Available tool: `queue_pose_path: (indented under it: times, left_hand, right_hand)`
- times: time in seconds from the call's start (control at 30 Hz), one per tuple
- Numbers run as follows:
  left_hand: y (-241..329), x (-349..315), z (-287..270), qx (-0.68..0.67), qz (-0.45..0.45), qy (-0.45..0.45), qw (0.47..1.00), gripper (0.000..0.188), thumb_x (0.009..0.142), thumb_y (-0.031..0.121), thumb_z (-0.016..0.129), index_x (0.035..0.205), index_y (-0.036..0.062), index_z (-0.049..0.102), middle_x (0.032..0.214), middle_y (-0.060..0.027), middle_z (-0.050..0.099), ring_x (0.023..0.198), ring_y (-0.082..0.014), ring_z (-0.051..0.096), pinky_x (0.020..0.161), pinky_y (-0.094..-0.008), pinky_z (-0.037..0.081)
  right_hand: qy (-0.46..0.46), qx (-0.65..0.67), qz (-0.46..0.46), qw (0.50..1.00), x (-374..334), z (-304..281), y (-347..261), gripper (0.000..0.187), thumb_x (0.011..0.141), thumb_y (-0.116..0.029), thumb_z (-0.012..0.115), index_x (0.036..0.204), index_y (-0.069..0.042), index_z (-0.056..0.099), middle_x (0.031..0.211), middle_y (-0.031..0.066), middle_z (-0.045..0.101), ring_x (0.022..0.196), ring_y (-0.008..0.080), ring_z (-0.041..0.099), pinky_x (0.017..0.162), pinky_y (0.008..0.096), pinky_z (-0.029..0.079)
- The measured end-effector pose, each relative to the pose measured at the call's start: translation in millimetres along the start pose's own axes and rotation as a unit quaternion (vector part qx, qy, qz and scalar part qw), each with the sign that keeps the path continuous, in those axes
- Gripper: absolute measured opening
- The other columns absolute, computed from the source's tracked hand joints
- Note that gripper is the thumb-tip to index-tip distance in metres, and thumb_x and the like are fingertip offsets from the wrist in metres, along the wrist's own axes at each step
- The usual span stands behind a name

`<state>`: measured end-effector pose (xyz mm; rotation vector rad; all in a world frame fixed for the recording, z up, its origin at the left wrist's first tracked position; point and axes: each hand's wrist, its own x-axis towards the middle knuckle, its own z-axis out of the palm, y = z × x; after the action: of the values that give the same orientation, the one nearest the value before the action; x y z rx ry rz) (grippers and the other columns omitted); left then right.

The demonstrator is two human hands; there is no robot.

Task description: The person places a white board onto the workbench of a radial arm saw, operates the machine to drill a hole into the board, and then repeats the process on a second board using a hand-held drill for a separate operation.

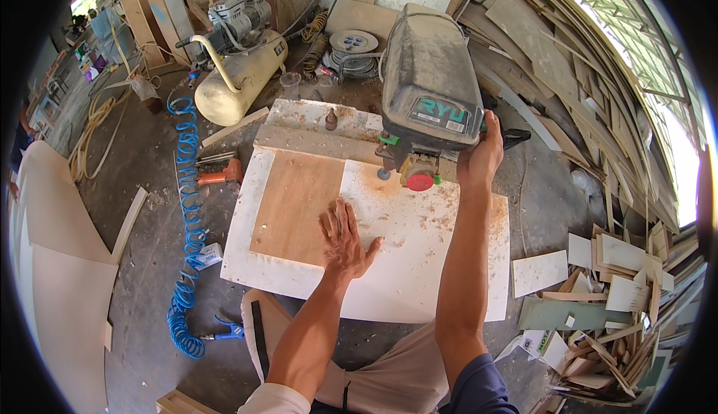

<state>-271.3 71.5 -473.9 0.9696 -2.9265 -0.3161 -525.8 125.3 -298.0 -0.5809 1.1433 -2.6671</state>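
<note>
A drill press (430, 70) with a dusty black and grey housing stands at the far side of a white work board (404, 279). Against the housing's right side, my right hand (481, 152) is closed on part of the machine; the exact part is hidden by the fingers. A black lever (516, 139) sticks out just beyond it. My left hand (345, 238) lies flat with fingers spread, pressing on the right edge of a brown wood panel (299, 204) and the white surface beside it. A red round knob (419, 181) shows below the drill head. Wood shavings litter the board.
A cream air compressor (235, 77) stands back left. Its blue coiled hose (187, 197) runs down the floor to a blue air gun (228, 329). An orange tool (221, 173) lies left of the board. Scrap wood (613, 294) piles up on the right; a cable reel (351, 44) sits behind.
</note>
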Motion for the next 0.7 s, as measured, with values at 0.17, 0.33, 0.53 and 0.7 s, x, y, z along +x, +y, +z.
queue_pose_path:
  times: [0.17, 0.33, 0.53, 0.7]
  left_hand:
    - [0.3, -0.2, 0.4, -0.001, 0.000, 0.000, 1.000, 0.105, 0.095, 0.069, 0.041, 0.157, -0.0098, 0.011, 0.167, -0.0252, 0.005, 0.152, -0.0438, 0.012, 0.123, -0.0597, 0.008]
    - [0.8, -0.3, -1.8, 0.001, -0.001, -0.004, 1.000, 0.105, 0.095, 0.069, 0.041, 0.157, -0.0098, 0.011, 0.167, -0.0251, 0.005, 0.152, -0.0438, 0.012, 0.123, -0.0597, 0.008]
    - [-1.1, -2.0, -0.3, -0.010, -0.001, 0.004, 1.000, 0.105, 0.095, 0.069, 0.043, 0.157, -0.0096, 0.010, 0.167, -0.0246, 0.004, 0.152, -0.0436, 0.012, 0.123, -0.0595, 0.009]
    - [-2.4, -0.2, 4.2, -0.017, -0.002, -0.003, 1.000, 0.106, 0.095, 0.069, 0.043, 0.157, -0.0091, 0.010, 0.167, -0.0244, 0.002, 0.152, -0.0435, 0.010, 0.124, -0.0594, 0.008]
  right_hand:
    - [-0.022, 0.003, 0.002, 1.000, 1.9, -6.5, 1.1, 0.019, 0.104, -0.022, 0.055, 0.110, -0.005, 0.063, 0.102, 0.0037, 0.068, 0.094, 0.0155, 0.065, 0.086, 0.0317, 0.051]
    - [-0.013, 0.000, -0.009, 1.000, 0.9, -8.1, 2.8, 0.019, 0.104, -0.022, 0.055, 0.109, -0.005, 0.063, 0.103, 0.0034, 0.068, 0.095, 0.0144, 0.065, 0.086, 0.0312, 0.051]
    - [-0.023, -0.005, -0.027, 0.999, -9.6, -8.9, 3.6, 0.017, 0.106, -0.020, 0.052, 0.106, -0.006, 0.062, 0.099, 0.0010, 0.066, 0.093, 0.0117, 0.063, 0.086, 0.0288, 0.050]
    - [0.003, -0.176, -0.105, 0.979, -2.6, 0.9, 13.9, 0.035, 0.110, -0.034, 0.047, 0.091, -0.007, 0.057, 0.083, -0.0042, 0.051, 0.071, 0.0052, 0.043, 0.065, 0.0229, 0.037]
